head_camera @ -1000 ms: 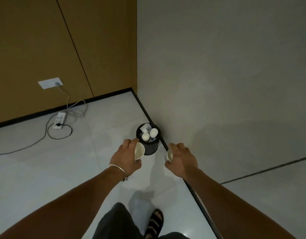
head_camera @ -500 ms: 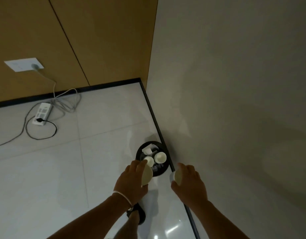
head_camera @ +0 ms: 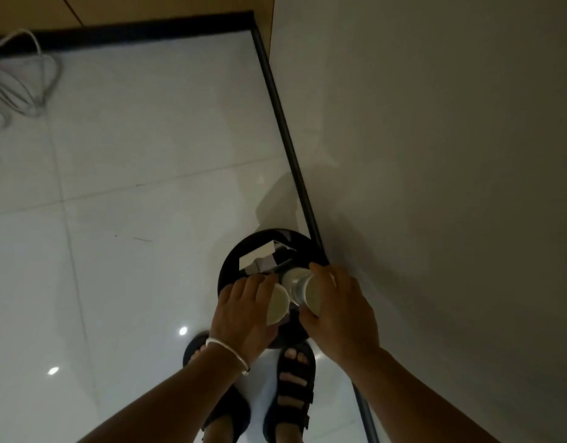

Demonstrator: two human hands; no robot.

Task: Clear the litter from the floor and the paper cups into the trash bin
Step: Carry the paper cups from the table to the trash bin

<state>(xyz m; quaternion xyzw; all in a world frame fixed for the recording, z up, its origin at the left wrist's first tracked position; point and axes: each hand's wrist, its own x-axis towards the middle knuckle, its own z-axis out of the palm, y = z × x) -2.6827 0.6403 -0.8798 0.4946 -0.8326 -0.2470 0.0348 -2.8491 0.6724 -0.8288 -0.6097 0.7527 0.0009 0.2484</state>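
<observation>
Left hand [head_camera: 240, 311] and right hand [head_camera: 339, 311] have come down from short of the bin [head_camera: 230, 266] to just over its mouth. Left grips a cup [head_camera: 277, 303], right a second cup [head_camera: 312, 294]. Neither is released; the drop looks due.

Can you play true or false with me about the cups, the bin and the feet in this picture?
1. The left hand holds a paper cup and the right hand holds a second cup. True.
2. The trash bin is white. False: it is black.
3. Both hands are over the trash bin. True.
4. The trash bin has nothing in it. False: a white piece of litter already lies inside.
5. The person is barefoot. False: the feet wear dark sandals.
</observation>
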